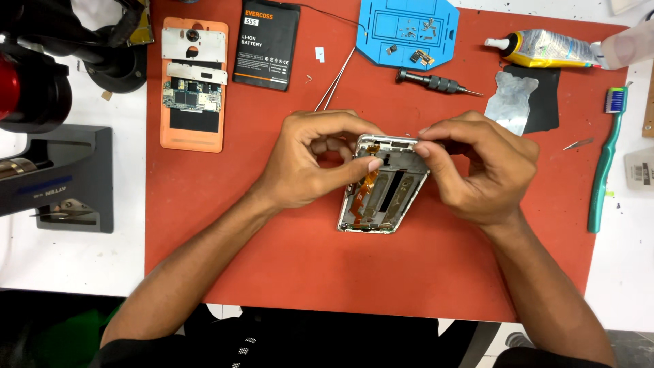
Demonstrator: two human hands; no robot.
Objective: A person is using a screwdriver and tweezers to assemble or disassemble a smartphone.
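Observation:
An opened phone frame (388, 197) lies on the red work mat (286, 252), silver-edged, with an orange flex cable (368, 182) running down its inside. My left hand (317, 158) grips the frame's upper left edge, thumb pressed on the flex cable near the top. From the other side, my right hand (477, 163) pinches the frame's top right corner with fingertips curled over the rim. Both hands hide the frame's upper end.
An orange phone back with exposed circuit board (193, 83) and a black battery (267, 43) lie at the back left. Tweezers (335, 80), a blue parts tray (407, 31), a screwdriver (436, 82), a glue tube (545, 49), a metal plate (511, 101) and a green toothbrush (606, 157) lie around.

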